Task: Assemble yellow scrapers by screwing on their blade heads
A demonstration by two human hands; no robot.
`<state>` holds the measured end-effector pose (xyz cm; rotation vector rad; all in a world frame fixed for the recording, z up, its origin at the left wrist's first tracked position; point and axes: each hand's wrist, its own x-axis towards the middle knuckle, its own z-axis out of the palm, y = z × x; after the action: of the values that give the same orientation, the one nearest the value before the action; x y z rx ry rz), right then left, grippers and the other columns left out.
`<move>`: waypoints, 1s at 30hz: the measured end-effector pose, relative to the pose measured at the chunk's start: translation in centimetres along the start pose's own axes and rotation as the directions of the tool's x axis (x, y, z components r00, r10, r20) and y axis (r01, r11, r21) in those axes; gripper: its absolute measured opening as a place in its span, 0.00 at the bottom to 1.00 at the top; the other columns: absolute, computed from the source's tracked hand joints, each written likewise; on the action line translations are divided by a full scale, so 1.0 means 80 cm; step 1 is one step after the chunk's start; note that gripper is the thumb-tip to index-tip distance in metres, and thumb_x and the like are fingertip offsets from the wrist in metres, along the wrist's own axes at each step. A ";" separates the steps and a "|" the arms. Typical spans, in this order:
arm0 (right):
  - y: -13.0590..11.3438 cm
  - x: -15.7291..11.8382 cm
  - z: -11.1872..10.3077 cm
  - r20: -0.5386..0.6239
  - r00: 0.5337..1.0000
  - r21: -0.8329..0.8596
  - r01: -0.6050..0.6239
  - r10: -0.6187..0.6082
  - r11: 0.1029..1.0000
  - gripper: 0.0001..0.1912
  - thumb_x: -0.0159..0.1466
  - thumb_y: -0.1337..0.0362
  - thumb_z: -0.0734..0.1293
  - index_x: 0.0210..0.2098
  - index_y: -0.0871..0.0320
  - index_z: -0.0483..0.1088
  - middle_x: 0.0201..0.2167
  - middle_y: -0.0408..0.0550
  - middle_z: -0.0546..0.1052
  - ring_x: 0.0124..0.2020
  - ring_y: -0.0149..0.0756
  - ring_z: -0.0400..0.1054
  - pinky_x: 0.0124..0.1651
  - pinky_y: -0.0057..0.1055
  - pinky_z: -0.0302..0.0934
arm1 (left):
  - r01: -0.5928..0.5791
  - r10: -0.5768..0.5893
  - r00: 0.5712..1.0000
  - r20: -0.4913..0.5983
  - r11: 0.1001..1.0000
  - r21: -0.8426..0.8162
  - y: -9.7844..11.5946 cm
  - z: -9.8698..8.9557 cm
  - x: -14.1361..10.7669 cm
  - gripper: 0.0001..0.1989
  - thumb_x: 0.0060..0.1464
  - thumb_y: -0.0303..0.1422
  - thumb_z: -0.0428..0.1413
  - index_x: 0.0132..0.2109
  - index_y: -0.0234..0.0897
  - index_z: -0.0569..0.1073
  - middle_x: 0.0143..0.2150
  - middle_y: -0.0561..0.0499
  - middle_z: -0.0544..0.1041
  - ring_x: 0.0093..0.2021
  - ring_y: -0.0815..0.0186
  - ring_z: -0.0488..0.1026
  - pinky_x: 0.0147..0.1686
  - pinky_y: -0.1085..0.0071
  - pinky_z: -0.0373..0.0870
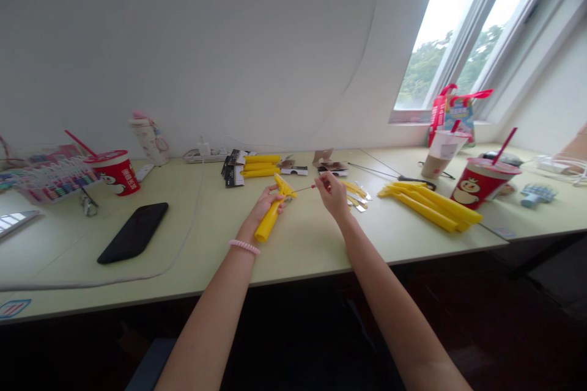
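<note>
My left hand (262,208) is wrapped round a yellow plastic scraper (267,226), its wide head tilted up and away from me. My right hand (334,197) is closed on a thin screwdriver (305,188) with a red part near the fingers. The shaft points left at the scraper's head; whether the tip touches it, I cannot tell. Just right of my right hand lie yellow pieces with shiny flat blades (358,197). Farther right is a pile of yellow handles (431,206). Behind my left hand are several yellow scrapers (261,165) with black cards (235,172).
A black phone (132,233) and a white cable (186,238) lie at left. Red cups (120,174) (481,184) stand on both sides, beside a smaller cup (441,156) at right. A power strip (204,156) sits against the wall. The table's front edge (302,278) crosses below my hands.
</note>
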<state>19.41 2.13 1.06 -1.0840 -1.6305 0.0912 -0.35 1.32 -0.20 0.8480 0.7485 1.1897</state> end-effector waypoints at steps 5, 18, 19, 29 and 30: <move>0.001 0.001 0.000 -0.038 0.999 -0.020 -0.040 0.039 0.999 0.14 0.59 0.54 0.57 0.25 0.57 0.64 0.19 0.43 0.70 0.21 0.30 0.62 0.27 0.26 0.54 | 0.006 -0.006 1.000 -0.017 1.000 -0.005 0.000 0.002 0.000 0.21 0.43 0.19 0.54 0.44 0.39 0.59 0.28 0.53 0.68 0.17 0.77 0.63 0.14 0.82 0.56; -0.002 0.001 -0.001 -0.015 0.996 -0.031 -0.085 0.084 0.996 0.13 0.59 0.56 0.59 0.23 0.57 0.63 0.16 0.42 0.70 0.18 0.30 0.61 0.27 0.27 0.54 | -0.035 0.036 0.999 -0.015 0.997 0.062 -0.002 -0.001 0.001 0.21 0.44 0.19 0.52 0.45 0.38 0.59 0.28 0.52 0.69 0.17 0.76 0.64 0.15 0.80 0.57; -0.002 0.001 -0.001 -0.015 0.996 -0.025 -0.092 0.092 0.995 0.13 0.59 0.56 0.59 0.23 0.57 0.63 0.16 0.43 0.70 0.18 0.30 0.61 0.27 0.27 0.54 | -0.039 0.041 0.999 -0.016 0.997 0.064 -0.002 0.000 0.001 0.21 0.44 0.19 0.52 0.45 0.38 0.59 0.28 0.51 0.69 0.17 0.76 0.64 0.15 0.80 0.57; -0.001 0.000 0.002 0.013 0.999 0.079 -0.031 0.030 0.996 0.10 0.59 0.57 0.59 0.29 0.57 0.65 0.19 0.41 0.70 0.19 0.28 0.59 0.25 0.24 0.54 | -0.057 0.059 0.998 -0.035 0.997 0.056 -0.002 0.001 0.002 0.22 0.43 0.19 0.52 0.46 0.39 0.58 0.28 0.52 0.69 0.17 0.75 0.64 0.15 0.80 0.57; -0.001 0.000 0.002 0.022 1.000 0.083 -0.020 0.018 0.996 0.10 0.59 0.57 0.59 0.29 0.57 0.65 0.19 0.41 0.69 0.19 0.28 0.59 0.25 0.24 0.53 | -0.053 0.056 0.998 -0.040 0.997 0.054 -0.002 0.001 0.002 0.22 0.43 0.19 0.52 0.46 0.39 0.58 0.28 0.52 0.69 0.17 0.75 0.64 0.15 0.80 0.57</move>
<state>19.19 2.16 1.06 -1.0382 -1.6213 0.1826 -0.18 1.46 -0.30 0.8951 0.7978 1.2436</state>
